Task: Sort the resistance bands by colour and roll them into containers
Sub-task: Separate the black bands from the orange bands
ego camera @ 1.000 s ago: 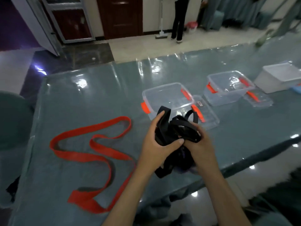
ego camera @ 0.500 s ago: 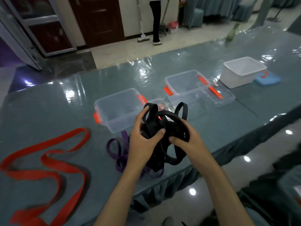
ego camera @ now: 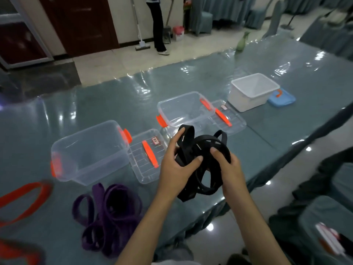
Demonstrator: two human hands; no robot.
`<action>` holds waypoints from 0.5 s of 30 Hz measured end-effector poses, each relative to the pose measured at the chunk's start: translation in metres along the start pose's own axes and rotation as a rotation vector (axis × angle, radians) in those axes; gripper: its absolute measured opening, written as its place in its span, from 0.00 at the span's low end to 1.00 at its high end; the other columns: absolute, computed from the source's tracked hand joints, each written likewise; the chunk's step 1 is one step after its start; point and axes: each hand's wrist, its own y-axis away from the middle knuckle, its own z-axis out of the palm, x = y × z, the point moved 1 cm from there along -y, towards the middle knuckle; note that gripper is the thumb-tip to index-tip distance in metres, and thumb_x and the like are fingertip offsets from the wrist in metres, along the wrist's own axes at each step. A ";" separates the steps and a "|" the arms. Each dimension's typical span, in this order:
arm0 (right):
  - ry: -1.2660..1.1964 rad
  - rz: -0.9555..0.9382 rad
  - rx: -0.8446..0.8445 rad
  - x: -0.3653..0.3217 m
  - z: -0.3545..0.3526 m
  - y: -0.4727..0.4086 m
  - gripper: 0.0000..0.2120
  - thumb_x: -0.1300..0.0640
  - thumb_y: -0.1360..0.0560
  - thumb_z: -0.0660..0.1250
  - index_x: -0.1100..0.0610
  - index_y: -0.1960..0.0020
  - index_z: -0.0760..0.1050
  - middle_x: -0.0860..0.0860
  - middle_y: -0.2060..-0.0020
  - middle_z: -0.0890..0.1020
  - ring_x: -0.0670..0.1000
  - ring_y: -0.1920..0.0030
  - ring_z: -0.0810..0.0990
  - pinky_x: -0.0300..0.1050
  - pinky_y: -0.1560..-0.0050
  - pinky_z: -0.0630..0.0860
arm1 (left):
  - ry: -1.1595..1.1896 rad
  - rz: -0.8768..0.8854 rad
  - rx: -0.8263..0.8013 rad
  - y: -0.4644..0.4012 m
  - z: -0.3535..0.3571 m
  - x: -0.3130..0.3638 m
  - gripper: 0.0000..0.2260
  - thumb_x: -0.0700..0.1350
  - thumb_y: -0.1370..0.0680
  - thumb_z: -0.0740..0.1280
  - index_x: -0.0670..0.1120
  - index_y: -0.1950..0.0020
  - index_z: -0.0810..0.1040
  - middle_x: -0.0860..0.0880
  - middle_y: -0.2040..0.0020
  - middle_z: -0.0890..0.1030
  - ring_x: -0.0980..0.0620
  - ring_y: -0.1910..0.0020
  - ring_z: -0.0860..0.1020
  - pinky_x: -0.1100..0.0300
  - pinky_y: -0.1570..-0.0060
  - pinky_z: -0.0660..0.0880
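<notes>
On the near lid (ego camera: 147,156), a small label (ego camera: 155,140) carries writing too blurred to read. Both hands grip the black band bundle (ego camera: 200,161) above the desk (ego camera: 114,96) edge: left hand (ego camera: 176,169) curled round its left side, right hand (ego camera: 229,165) pinching its right loops.

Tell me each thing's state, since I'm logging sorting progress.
black band: bundled, gripped by left hand and right hand
purple band: heaped on table
red band: loose on table
near clear container: open, empty
middle clear container: open, empty
white container: open
</notes>
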 end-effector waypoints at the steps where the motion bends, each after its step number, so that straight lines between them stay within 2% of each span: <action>1: 0.019 -0.006 0.021 -0.001 -0.006 -0.014 0.07 0.56 0.19 0.69 0.53 0.45 0.85 0.54 0.51 0.89 0.55 0.47 0.87 0.59 0.38 0.81 | 0.014 -0.014 -0.005 -0.010 0.009 -0.004 0.36 0.37 0.25 0.78 0.62 0.24 0.70 0.60 0.35 0.81 0.55 0.39 0.82 0.56 0.36 0.80; 4: 0.085 -0.042 0.070 -0.005 -0.023 -0.056 0.04 0.57 0.20 0.72 0.54 0.46 0.84 0.53 0.52 0.88 0.55 0.47 0.87 0.61 0.38 0.81 | 0.033 -0.040 -0.022 -0.041 0.035 -0.017 0.36 0.38 0.25 0.78 0.65 0.25 0.69 0.52 0.37 0.82 0.52 0.40 0.83 0.51 0.37 0.81; 9: 0.174 -0.083 0.120 -0.007 -0.053 -0.113 0.07 0.58 0.20 0.72 0.55 0.42 0.79 0.52 0.50 0.87 0.53 0.46 0.86 0.56 0.40 0.83 | 0.036 -0.052 -0.062 -0.089 0.077 -0.033 0.36 0.38 0.26 0.78 0.63 0.25 0.69 0.54 0.35 0.82 0.52 0.38 0.82 0.50 0.35 0.80; 13: 0.248 -0.098 0.064 -0.002 -0.074 -0.156 0.08 0.58 0.20 0.72 0.53 0.42 0.78 0.52 0.50 0.86 0.52 0.47 0.86 0.52 0.43 0.83 | 0.019 -0.098 -0.069 -0.115 0.104 -0.055 0.38 0.38 0.25 0.77 0.63 0.23 0.66 0.55 0.42 0.84 0.57 0.42 0.83 0.61 0.40 0.80; 15: 0.277 -0.056 0.004 0.013 -0.083 -0.178 0.11 0.59 0.21 0.72 0.51 0.40 0.77 0.50 0.49 0.86 0.51 0.46 0.86 0.51 0.43 0.83 | -0.035 -0.145 -0.087 -0.123 0.112 -0.076 0.39 0.39 0.25 0.77 0.64 0.22 0.64 0.56 0.40 0.82 0.60 0.40 0.82 0.65 0.39 0.78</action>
